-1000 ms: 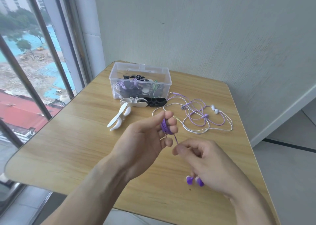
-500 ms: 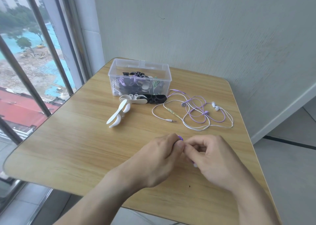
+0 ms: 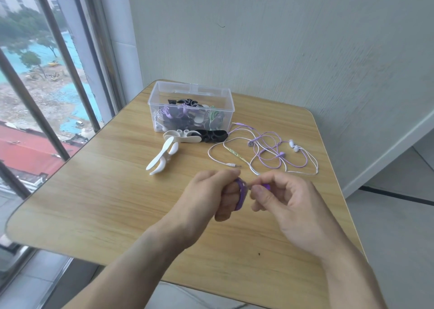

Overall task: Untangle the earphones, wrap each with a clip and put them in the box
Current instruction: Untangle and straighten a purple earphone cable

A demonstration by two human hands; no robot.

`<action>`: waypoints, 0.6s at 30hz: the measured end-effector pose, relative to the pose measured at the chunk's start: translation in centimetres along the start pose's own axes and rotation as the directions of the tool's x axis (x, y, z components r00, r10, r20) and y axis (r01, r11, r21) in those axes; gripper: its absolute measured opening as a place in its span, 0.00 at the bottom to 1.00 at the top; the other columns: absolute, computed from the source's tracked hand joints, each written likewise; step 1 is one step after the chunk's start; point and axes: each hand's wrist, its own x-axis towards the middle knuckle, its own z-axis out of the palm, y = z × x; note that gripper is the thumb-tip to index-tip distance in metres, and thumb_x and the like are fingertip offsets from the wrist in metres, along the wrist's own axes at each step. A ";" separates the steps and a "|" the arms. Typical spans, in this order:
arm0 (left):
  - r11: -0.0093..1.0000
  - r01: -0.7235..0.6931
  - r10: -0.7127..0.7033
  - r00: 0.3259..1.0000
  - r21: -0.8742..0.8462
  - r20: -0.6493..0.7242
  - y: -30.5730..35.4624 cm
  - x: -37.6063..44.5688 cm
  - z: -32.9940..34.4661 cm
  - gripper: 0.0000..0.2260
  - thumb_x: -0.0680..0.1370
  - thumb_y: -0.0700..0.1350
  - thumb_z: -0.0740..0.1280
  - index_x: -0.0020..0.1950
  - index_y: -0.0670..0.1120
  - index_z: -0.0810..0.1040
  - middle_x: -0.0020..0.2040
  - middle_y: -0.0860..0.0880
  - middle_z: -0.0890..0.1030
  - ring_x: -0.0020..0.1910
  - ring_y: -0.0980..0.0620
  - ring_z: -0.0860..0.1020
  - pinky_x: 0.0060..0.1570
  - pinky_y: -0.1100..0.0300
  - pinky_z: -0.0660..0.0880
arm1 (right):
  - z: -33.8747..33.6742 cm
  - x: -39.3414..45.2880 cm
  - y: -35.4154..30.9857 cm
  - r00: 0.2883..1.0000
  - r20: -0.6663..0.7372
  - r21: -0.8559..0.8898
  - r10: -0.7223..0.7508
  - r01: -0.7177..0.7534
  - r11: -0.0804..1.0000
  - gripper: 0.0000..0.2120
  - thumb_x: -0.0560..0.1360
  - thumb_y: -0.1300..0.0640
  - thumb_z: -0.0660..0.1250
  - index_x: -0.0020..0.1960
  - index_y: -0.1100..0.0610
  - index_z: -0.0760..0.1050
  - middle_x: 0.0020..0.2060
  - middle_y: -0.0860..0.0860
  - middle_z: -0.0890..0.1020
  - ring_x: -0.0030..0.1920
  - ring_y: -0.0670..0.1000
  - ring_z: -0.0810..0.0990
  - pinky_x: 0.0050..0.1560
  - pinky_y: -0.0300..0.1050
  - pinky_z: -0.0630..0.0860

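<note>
Left hand (image 3: 212, 194) grips a coiled purple earphone cord (image 3: 241, 194); right hand (image 3: 279, 198) pinches its end above the wooden bench (image 3: 98, 191). Clear plastic box (image 3: 190, 106) already holds wrapped sets; tangled white-and-lilac earphones (image 3: 270, 154) and loose white clip (image 3: 163, 157) remain.

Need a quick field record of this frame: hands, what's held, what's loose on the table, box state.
left hand: holds a coiled purple earphone cable wound round its fingers
right hand: pinches a purple earbud beside the coil
loose earphones: white and lilac cables tangled on the table, right of the box
clips: white ones and a black one lie in front of the box
box: clear, no lid on, holds wrapped earphones
</note>
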 end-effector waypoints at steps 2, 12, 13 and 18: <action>0.981 0.024 -0.026 1.000 -0.191 -0.009 -0.2 0.1 0.0 0.17 0.82 0.46 0.58 0.34 0.48 0.59 0.30 0.48 0.60 0.28 0.50 0.57 0.31 0.56 0.53 | 0.8 0.1 0.0 1.000 0.004 -0.001 -0.006 0.006 1.000 0.07 0.79 0.59 0.68 0.48 0.47 0.81 0.39 0.49 0.85 0.39 0.48 0.84 0.47 0.53 0.81; 0.872 0.041 0.008 0.995 -0.488 0.097 -0.1 0.4 -0.3 0.16 0.84 0.48 0.55 0.40 0.45 0.73 0.33 0.49 0.71 0.30 0.52 0.69 0.35 0.58 0.65 | 2.1 0.5 -1.0 1.000 -0.010 0.059 -0.007 0.008 0.998 0.11 0.83 0.56 0.61 0.54 0.48 0.82 0.41 0.47 0.86 0.45 0.49 0.85 0.49 0.51 0.81; 0.886 0.039 0.009 0.995 -0.461 0.100 0.0 0.3 -0.3 0.16 0.83 0.47 0.55 0.39 0.45 0.73 0.32 0.49 0.71 0.30 0.52 0.68 0.36 0.58 0.65 | 2.1 0.5 -1.1 1.000 0.008 0.077 -0.004 0.003 0.997 0.10 0.83 0.56 0.62 0.54 0.49 0.82 0.41 0.48 0.86 0.44 0.50 0.85 0.47 0.49 0.80; 0.951 0.025 -0.006 0.998 -0.309 0.064 0.3 0.2 -0.7 0.21 0.82 0.44 0.57 0.31 0.47 0.77 0.30 0.49 0.70 0.32 0.49 0.67 0.33 0.59 0.65 | 2.3 0.1 -1.3 0.999 0.014 0.071 -0.043 0.042 0.997 0.10 0.81 0.59 0.65 0.47 0.46 0.82 0.36 0.43 0.85 0.39 0.43 0.81 0.42 0.36 0.75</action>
